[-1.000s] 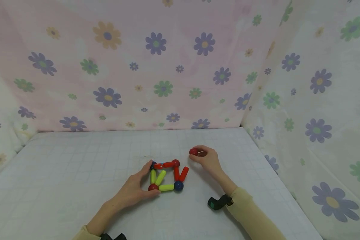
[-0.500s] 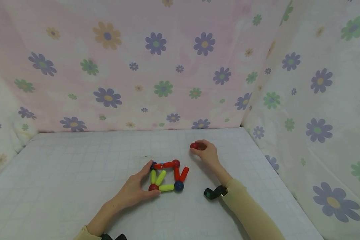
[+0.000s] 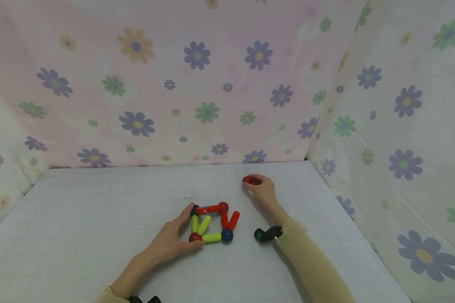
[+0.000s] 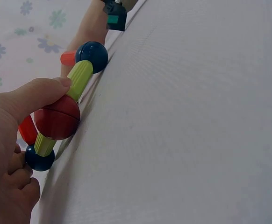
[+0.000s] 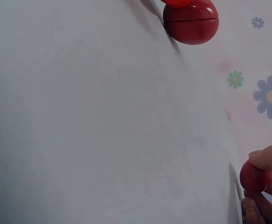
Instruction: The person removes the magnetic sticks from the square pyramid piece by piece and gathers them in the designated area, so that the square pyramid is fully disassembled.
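A four-sided frame of building-toy rods and balls (image 3: pixel 211 237) lies mid-table, with red and dark blue balls at its corners. One lime rod (image 3: pixel 204 225) and one red rod (image 3: pixel 234 220) stick out loose-ended from it. My left hand (image 3: pixel 168 239) holds the frame's left side between thumb and index finger. In the left wrist view, the thumb (image 4: pixel 47 95) lies against the lime rod beside the red corner ball (image 4: pixel 59 119). Farther back on the right, my right hand (image 3: pixel 264 192) pinches a separate red ball (image 5: pixel 256 178) in its fingertips, at or close above the table surface.
The table (image 3: pixel 98 202) wears a white checked cloth. Behind it hangs a flowered curtain (image 3: pixel 227 126), and another flowered sheet (image 3: pixel 383 134) borders the right side. A dark wrist-worn device (image 3: pixel 267 234) juts from the right sleeve.
My right hand has carried the red ball away from me, toward the table's back edge. The left hand and the frame have stayed in place.
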Available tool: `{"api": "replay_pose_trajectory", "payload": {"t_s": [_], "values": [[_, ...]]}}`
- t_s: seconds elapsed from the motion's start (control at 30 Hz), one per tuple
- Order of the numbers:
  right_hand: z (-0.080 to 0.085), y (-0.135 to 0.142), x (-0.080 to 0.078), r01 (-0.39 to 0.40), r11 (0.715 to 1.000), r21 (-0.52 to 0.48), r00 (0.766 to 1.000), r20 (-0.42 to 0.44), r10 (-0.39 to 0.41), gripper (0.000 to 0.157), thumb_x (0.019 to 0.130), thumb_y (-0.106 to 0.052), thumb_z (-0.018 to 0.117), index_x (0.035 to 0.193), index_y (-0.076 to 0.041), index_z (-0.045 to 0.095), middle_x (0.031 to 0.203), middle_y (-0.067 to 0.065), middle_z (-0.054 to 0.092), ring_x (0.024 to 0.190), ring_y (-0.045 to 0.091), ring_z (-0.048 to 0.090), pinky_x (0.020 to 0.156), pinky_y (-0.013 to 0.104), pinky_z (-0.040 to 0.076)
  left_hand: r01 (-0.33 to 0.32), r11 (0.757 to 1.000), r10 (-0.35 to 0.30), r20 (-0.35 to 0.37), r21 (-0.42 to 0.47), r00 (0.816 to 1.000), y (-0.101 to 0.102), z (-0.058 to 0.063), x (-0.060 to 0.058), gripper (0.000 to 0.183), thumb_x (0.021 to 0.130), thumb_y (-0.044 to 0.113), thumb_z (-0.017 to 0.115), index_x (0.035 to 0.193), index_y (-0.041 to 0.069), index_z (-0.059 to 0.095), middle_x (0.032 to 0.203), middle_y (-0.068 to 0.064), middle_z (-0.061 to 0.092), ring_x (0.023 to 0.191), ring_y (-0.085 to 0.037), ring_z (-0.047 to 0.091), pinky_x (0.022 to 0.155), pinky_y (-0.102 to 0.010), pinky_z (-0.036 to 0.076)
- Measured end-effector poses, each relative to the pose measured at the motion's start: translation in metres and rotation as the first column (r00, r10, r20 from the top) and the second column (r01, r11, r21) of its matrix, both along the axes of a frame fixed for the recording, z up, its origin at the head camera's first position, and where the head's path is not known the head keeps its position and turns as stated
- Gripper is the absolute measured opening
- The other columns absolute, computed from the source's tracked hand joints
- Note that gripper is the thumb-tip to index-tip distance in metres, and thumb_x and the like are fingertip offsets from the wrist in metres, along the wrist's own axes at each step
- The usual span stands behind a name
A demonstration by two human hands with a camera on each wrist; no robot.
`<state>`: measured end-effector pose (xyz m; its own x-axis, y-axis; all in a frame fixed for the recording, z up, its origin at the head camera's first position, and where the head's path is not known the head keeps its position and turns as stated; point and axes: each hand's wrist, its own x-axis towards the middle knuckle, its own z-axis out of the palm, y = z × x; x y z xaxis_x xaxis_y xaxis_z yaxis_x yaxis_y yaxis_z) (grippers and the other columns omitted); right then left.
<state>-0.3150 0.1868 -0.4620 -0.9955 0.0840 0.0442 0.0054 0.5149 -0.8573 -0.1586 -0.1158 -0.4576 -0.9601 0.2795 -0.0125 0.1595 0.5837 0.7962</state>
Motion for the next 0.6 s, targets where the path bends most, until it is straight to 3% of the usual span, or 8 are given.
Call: {"api": "replay_pose_trajectory", "payload": {"t_s": [0.6], "values": [[-0.0011, -0.0025, 0.0012, 0.007, 1.000, -0.017, 1.000, 0.000, -0.007, 0.044, 0.089, -0.025, 0.076, 0.130, -0.009, 0.065, 0.120, 0.013, 0.067, 0.109, 0.028, 0.059, 0.096, 0.039, 0.053, -0.006, 1.000, 0.006, -0.002, 0.000, 1.000, -0.0003, -0.0019, -0.0004, 0.106, 0.077, 0.046, 0.084, 0.160, 0.024, 0.024, 0.162, -0.005, 0.033, 0.149, -0.031, 0.032, 0.116, -0.057, 0.033]]}}
